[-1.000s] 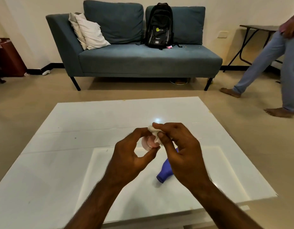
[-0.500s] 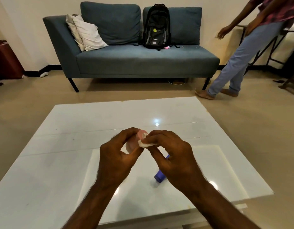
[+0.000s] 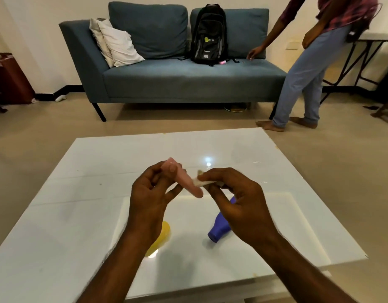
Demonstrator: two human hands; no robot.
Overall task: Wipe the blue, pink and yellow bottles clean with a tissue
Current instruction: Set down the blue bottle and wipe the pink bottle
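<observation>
My left hand point(image 3: 150, 193) grips the pink bottle point(image 3: 186, 182) above the white table point(image 3: 79, 193), its neck slanting down to the right. My right hand point(image 3: 239, 197) pinches a small white tissue point(image 3: 201, 182) against the bottle's side. The blue bottle point(image 3: 219, 228) lies on its side on the table under my right hand, its mouth toward me. The yellow bottle point(image 3: 162, 237) lies on the table beneath my left forearm, mostly hidden by it.
A blue sofa point(image 3: 188, 82) with a black backpack point(image 3: 209, 36) and pillows point(image 3: 116, 43) stands beyond the table. A person point(image 3: 308, 68) in jeans leans over the sofa's right end. A folding table point(image 3: 367, 57) is at the far right.
The pink bottle has turned from end-on to slanting sideways in my left hand. The tissue has slid onto its side. The yellow bottle has come into sight. The person has walked to the sofa.
</observation>
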